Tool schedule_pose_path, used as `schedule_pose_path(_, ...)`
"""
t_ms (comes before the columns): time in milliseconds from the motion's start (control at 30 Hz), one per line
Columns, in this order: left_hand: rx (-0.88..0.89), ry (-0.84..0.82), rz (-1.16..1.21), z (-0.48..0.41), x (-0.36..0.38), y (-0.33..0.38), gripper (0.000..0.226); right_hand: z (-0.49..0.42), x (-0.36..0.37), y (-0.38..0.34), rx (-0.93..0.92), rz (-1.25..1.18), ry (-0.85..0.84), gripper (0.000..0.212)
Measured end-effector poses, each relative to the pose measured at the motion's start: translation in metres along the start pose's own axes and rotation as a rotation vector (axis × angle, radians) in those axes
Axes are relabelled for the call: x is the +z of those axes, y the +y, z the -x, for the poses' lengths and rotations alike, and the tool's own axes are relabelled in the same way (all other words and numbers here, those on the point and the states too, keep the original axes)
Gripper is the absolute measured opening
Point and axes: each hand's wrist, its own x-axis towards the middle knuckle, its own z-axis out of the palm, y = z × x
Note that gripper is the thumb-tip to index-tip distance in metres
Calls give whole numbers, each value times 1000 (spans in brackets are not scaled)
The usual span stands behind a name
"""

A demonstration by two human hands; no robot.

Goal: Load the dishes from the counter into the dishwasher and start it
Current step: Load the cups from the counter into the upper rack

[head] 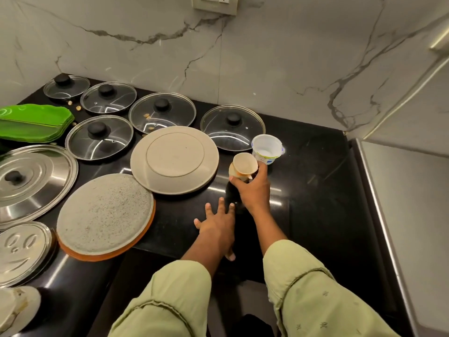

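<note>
pale green embroidered sleeves (308, 285), bare hands (254, 188).

Right hand (252, 190) grips 2 cups (245, 165) (tilted).

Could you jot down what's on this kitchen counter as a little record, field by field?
Surface: black counter
Right hand: grips paper cup; white tub against its fingers
Left hand: open, fingers spread over counter
Glass lids: five, lying flat
Beige plate: upside down
Green plates: stacked, far left
</note>
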Motion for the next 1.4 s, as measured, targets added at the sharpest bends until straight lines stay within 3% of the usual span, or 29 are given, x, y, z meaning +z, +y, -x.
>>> schedule_pose_path(267, 25, 98, -14, 12, 6, -6, 126, 58, -55, 21, -36, 53, -25, 72)
schedule_pose_path(500, 125, 490, -55, 59, 44, 8, 88, 103, -107, 37, -90, 78, -76, 72)
schedule_pose_path(767, 46, 757, -89, 123, 108, 58, 82, 168, -161, 44, -188, 65, -122, 76)
schedule_pose_path(1400, 146, 684, -90, 269, 280, 92, 75, 382, -251, 93, -153, 61, -72, 70)
